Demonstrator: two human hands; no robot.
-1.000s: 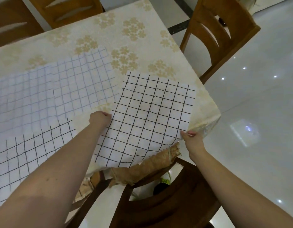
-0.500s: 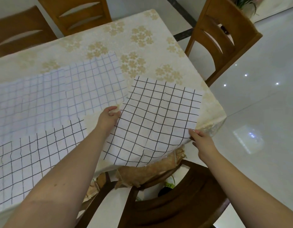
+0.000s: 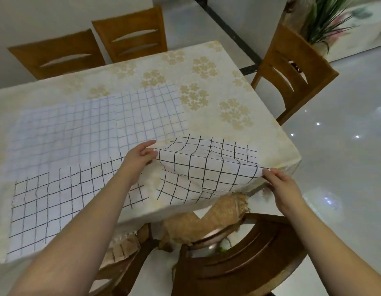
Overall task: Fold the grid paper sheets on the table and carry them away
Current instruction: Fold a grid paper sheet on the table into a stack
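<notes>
Hands pinched the black-grid sheet (image 3: 206, 165) at the table's (image 3: 238, 99) near right corner: left hand (image 3: 140, 155) its left edge, right hand (image 3: 279, 181) its right. Its buckled middle hid the near portion; 2 faint-grid sheets (image 3: 95, 127) blurred together farther left.

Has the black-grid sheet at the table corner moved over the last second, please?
Yes. Both hands, left hand and right hand, have lifted the black-grid sheet's near edge and are folding it toward its far edge, away from the table corner.
</notes>
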